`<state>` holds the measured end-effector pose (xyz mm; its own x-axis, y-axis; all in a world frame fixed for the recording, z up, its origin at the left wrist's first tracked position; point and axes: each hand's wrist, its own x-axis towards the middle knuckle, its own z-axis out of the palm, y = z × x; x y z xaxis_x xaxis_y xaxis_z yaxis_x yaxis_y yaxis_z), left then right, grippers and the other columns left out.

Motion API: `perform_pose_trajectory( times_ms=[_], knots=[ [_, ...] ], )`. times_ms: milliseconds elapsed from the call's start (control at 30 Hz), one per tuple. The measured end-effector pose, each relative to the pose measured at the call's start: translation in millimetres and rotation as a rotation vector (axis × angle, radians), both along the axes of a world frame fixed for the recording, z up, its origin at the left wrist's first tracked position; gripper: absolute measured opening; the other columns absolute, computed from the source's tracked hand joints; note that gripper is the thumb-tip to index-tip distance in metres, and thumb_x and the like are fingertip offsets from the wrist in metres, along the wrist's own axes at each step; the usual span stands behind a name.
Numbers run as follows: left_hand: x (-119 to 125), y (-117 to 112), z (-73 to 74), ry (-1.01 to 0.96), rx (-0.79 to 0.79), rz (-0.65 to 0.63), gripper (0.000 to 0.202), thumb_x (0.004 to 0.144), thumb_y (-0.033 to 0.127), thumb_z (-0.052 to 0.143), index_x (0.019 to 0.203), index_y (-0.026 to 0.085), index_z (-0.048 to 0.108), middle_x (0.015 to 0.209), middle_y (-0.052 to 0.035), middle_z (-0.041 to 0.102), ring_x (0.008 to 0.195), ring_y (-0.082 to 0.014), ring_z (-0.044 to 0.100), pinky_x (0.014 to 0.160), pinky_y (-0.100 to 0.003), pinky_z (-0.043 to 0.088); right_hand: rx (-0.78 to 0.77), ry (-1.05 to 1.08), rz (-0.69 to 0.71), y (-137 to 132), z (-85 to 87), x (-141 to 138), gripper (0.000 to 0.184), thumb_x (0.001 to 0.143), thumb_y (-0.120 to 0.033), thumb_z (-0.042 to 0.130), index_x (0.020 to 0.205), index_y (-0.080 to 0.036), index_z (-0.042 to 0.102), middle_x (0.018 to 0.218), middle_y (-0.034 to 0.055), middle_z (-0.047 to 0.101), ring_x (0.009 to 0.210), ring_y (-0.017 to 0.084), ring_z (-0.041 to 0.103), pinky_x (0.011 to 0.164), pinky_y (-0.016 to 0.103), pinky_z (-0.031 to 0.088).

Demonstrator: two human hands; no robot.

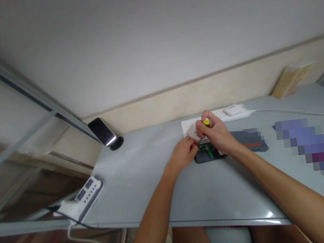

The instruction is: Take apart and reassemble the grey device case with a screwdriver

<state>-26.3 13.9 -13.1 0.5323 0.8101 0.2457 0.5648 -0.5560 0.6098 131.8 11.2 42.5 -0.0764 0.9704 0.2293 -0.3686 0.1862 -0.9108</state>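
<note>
My right hand (215, 132) is closed around a screwdriver whose yellow handle end (206, 122) shows between the fingers. Its thin shaft slants down to the left and meets a green circuit board (209, 152). That board sits in a dark opened casing (204, 158) on the grey table. At the board's left edge my left hand (186, 150) has its fingers bent together at the corner; whether they pinch anything small is hidden. Beyond the right wrist lies a dark grey piece with an orange-red stripe (251, 144), partly covered by the forearm.
A white power strip (188, 128) with a plugged-in adapter (235, 110) runs along the wall behind the hands. To the left are a phone on a stand (102, 131) and another power strip (88, 195) with cables. A box (292, 78) leans at the back right, behind a blurred-out purple item (310, 141).
</note>
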Motion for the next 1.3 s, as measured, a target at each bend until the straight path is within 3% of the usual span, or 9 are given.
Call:
perform_pose_trajectory(
  times_ms=[67,133,300,467,567,700,833,1000,1300],
  knots=[
    [-0.2,0.9,-2.4,0.001,0.003,0.002,0.019,0.091,0.011,0.048,0.087,0.018,0.065,0.091,-0.0034,0.062,0.084,-0.0169,0.061,0.082,-0.027,0.050,0.053,-0.048,-0.022,0.2,-2.2,-0.3,0.040,0.086,-0.060,0.067,0.087,-0.025,0.048,0.056,-0.0100,0.041,0.048,0.009,0.039,0.049,0.022,0.032],
    [0.1,2.1,-4.5,0.014,0.001,0.010,0.020,0.091,0.011,0.048,0.089,0.018,0.066,0.092,-0.0040,0.063,0.086,-0.0171,0.062,0.083,-0.027,0.051,0.126,-0.110,-0.041,1.0,-4.4,-1.1,0.035,0.091,-0.058,0.061,0.097,-0.024,0.055,0.064,-0.0066,0.048,0.057,0.011,0.047,0.056,0.024,0.039],
    [1.2,4.6,-8.7,-0.023,0.003,0.017,0.020,0.092,0.012,0.049,0.094,0.017,0.069,0.101,-0.0068,0.069,0.098,-0.0207,0.064,0.094,-0.033,0.052,0.249,-0.301,-0.120,-6.2,-6.4,-10.8,0.032,0.087,-0.038,0.070,0.114,-0.026,0.057,0.091,-0.0017,0.061,0.078,0.014,0.060,0.077,0.030,0.050],
    [0.4,1.1,-8.8,-0.050,-0.002,0.029,0.024,0.094,0.013,0.049,0.102,0.018,0.071,0.106,-0.0069,0.069,0.102,-0.0203,0.065,0.095,-0.033,0.052,0.392,-0.324,-0.316,-32.8,15.4,-2.3,0.022,0.092,-0.033,0.063,0.113,-0.028,0.060,0.093,0.0002,0.062,0.077,0.016,0.061,0.080,0.034,0.051],
    [-0.1,-2.5,-7.2,-0.074,0.025,0.048,0.028,0.098,0.016,0.044,0.109,0.018,0.069,0.104,-0.0065,0.068,0.096,-0.0182,0.064,0.093,-0.032,0.051,0.419,-0.657,-0.425,-43.4,28.8,29.2,0.021,0.093,-0.032,0.060,0.113,-0.027,0.064,0.101,0.0053,0.064,0.088,0.021,0.064,0.083,0.036,0.051],
    [-1.2,-11.9,-1.7,-0.062,0.102,0.080,0.027,0.103,0.026,0.044,0.114,0.018,0.066,0.105,-0.0075,0.067,0.099,-0.0194,0.062,0.095,-0.033,0.050,0.288,-1.388,-0.210,-47.6,20.3,85.9,0.037,0.086,-0.038,0.066,0.121,-0.028,0.068,0.127,0.0099,0.063,0.092,0.027,0.069,0.079,0.039,0.055],
    [-4.6,-33.4,4.6,0.099,0.159,0.058,0.039,0.096,0.041,0.060,0.129,0.020,0.060,0.120,-0.0095,0.064,0.114,-0.0254,0.056,0.106,-0.042,0.044,0.164,-1.726,-0.069,-52.8,-1.9,128.4,0.058,0.080,-0.034,0.071,0.137,-0.030,0.061,0.142,0.0098,0.058,0.090,0.027,0.074,0.075,0.037,0.056],
    [-8.8,-54.9,5.8,0.124,0.132,0.034,0.062,0.089,0.040,0.071,0.143,0.023,0.049,0.135,-0.0110,0.057,0.124,-0.0283,0.051,0.111,-0.046,0.039,0.187,-1.741,-0.040,-55.2,-3.9,139.8,0.056,0.083,-0.024,0.063,0.139,-0.026,0.062,0.137,0.0108,0.065,0.100,0.030,0.074,0.084,0.039,0.056],
    [-12.0,-54.2,4.4,0.022,0.049,0.057,0.070,0.082,0.024,0.077,0.145,0.026,0.047,0.139,-0.0085,0.059,0.126,-0.0272,0.051,0.112,-0.046,0.040,0.216,-1.664,0.114,-58.5,18.1,96.6,0.048,0.084,-0.025,0.063,0.132,-0.026,0.068,0.125,0.0092,0.074,0.111,0.034,0.071,0.093,0.046,0.055]
  ],
)
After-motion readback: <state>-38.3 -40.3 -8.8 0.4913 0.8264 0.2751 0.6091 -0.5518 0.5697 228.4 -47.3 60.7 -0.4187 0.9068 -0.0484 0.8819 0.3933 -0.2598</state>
